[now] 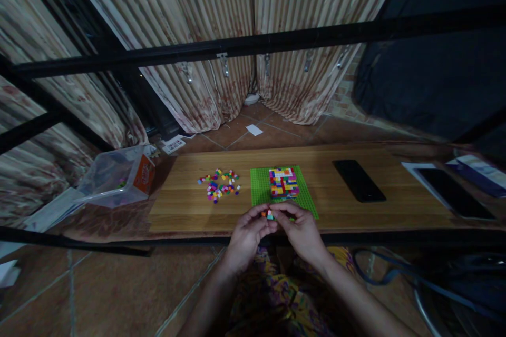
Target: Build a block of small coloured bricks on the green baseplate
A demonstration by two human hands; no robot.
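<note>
Close together at the near edge of the green baseplate (259, 184), my left hand (253, 226) and my right hand (298, 226) both pinch a few small toy bricks (270, 215), among them orange, white and teal ones. Fingertips partly cover these bricks, so I cannot tell how they are joined. Just beyond my hands, a block built of many-coloured bricks (283, 183) stands on the baseplate. To the left, a loose scatter of small bricks (219, 187) in many colours lies on the wooden board.
A black phone (359, 180) lies right of the baseplate, and another dark device (454, 193) sits farther right. At the left stands a clear plastic box (113, 179) with an orange label. A black metal bar (253, 45) crosses beyond the wooden board (182, 210).
</note>
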